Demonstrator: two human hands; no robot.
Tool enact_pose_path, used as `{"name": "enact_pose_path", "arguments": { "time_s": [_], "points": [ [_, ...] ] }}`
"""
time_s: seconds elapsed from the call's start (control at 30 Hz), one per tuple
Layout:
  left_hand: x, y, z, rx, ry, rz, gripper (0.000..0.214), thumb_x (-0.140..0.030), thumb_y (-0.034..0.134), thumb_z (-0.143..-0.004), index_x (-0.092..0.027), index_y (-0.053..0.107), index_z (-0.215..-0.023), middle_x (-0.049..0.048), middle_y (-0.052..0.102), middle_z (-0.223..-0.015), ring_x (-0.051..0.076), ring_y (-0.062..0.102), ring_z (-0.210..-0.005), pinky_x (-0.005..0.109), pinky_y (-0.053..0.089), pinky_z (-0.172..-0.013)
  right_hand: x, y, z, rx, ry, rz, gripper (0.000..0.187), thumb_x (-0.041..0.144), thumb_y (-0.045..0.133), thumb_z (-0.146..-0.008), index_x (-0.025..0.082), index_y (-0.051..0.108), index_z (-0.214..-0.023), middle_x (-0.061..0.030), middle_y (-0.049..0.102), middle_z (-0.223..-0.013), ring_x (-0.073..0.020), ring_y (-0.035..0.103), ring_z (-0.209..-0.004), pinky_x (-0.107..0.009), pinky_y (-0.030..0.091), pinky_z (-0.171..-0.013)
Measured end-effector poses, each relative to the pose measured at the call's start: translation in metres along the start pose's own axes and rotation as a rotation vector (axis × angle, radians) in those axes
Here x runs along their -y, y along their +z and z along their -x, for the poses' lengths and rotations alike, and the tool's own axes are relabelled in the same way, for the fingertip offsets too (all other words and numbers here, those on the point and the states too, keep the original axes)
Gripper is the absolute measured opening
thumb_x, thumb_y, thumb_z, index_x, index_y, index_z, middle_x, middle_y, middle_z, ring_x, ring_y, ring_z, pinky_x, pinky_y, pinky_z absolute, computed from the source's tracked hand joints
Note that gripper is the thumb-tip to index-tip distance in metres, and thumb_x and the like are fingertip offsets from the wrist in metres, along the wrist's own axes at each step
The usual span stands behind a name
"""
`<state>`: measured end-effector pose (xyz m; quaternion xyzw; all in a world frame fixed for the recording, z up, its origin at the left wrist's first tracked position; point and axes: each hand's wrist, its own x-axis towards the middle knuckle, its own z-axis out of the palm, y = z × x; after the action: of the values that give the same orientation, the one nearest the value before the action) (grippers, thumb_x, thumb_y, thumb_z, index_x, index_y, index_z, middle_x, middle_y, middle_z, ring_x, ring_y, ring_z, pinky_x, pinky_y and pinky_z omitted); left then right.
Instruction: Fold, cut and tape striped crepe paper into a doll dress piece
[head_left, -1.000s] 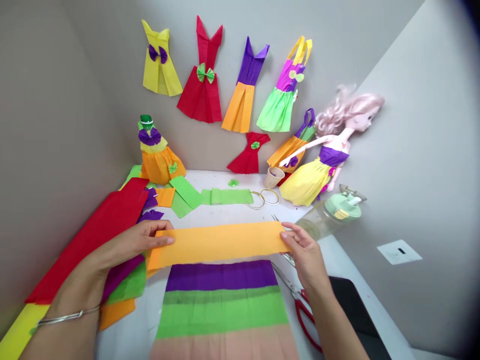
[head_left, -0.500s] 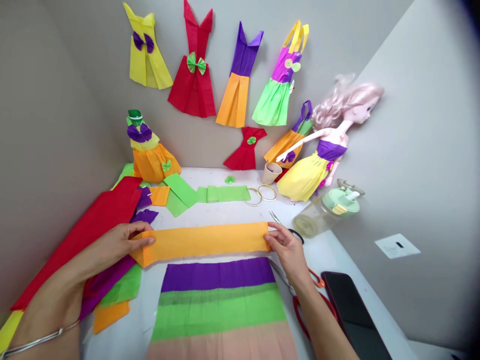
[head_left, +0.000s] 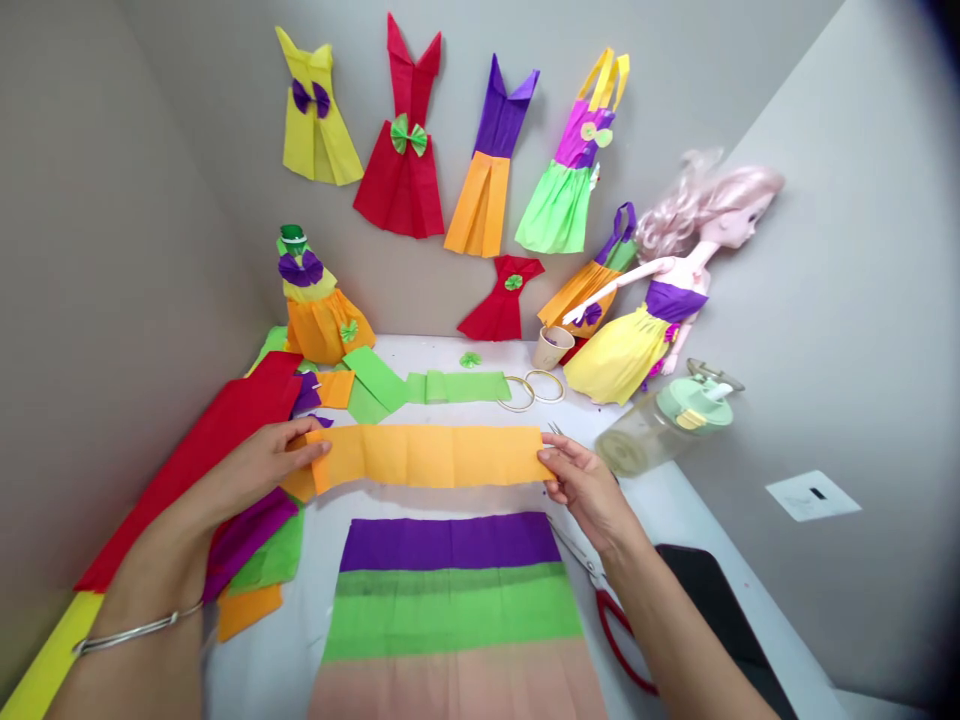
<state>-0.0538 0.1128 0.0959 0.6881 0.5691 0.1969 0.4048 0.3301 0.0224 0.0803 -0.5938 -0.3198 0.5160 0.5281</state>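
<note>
Stretched between my hands above the table is an orange crepe paper strip, with faint fold lines across it. My left hand pinches its left end, where the paper doubles back. The other end is gripped by my right hand between thumb and fingers. Below the strip lies a layered paper sheet with a purple band, a green band and a pale peach band at the front. Red-handled scissors rest beside it, partly hidden under my right forearm.
A black phone lies at the right, near a clear bottle. Bangles, a paper cup and a doll stand farther back. Red paper and other coloured pieces cover the left. Paper dresses hang on the wall.
Both hands have lifted the orange strip slightly, away from the layered sheet. Its fold lines show more clearly now. The whole view has shifted a little, so things sit farther right.
</note>
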Motion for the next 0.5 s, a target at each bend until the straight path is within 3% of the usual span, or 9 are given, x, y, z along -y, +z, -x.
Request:
{"name": "enact_pose_path", "arguments": {
  "time_s": [0.13, 0.27, 0.4, 0.5],
  "points": [
    [0.01, 0.005, -0.01, 0.0, 0.063, -0.269, 0.04, -0.057, 0.048, -0.082, -0.02, 0.061, -0.083, 0.0024, 0.066, -0.08, 0.022, 0.061, -0.077, 0.03, 0.047, -0.066, 0.004, 0.012, -0.023, 0.038, -0.122, 0.488, 0.045, 0.049, 0.058, -0.079, 0.016, 0.056, -0.109, -0.0019, 0.061, -0.077, -0.0094, 0.048, -0.046, -0.024, 0.032, -0.044],
    [0.019, 0.0, -0.022, -0.031, 0.056, -0.379, 0.039, -0.054, 0.045, -0.083, -0.02, 0.062, -0.089, 0.0038, 0.068, -0.083, 0.023, 0.064, -0.079, 0.031, 0.048, -0.07, 0.006, 0.019, -0.043, 0.012, -0.196, 0.823, 0.022, 0.032, 0.06, -0.08, 0.018, 0.062, -0.097, -0.0054, 0.065, -0.084, -0.0169, 0.06, -0.062, -0.029, 0.041, -0.056],
    [0.014, -0.013, -0.04, -0.105, 0.078, -0.514, 0.041, -0.048, 0.044, -0.084, -0.02, 0.061, -0.108, 0.0099, 0.068, -0.109, 0.029, 0.065, -0.098, 0.037, 0.05, -0.08, 0.02, 0.016, -0.051, -0.083, -0.291, 1.14, 0.021, 0.023, 0.058, -0.087, 0.019, 0.063, -0.107, -0.0134, 0.06, -0.12, -0.0276, 0.062, -0.098, -0.035, 0.041, -0.077],
    [0.002, -0.007, -0.063, -0.104, 0.157, -0.638, 0.052, -0.034, 0.05, -0.08, -0.019, 0.051, -0.13, 0.0144, 0.058, -0.133, 0.033, 0.056, -0.121, 0.042, 0.047, -0.094, 0.029, 0.017, -0.056, -0.055, -0.308, 1.297, 0.023, 0.024, 0.056, -0.091, 0.018, 0.062, -0.112, -0.0141, 0.061, -0.121, -0.0297, 0.062, -0.103, -0.036, 0.041, -0.08]
  ]
}}
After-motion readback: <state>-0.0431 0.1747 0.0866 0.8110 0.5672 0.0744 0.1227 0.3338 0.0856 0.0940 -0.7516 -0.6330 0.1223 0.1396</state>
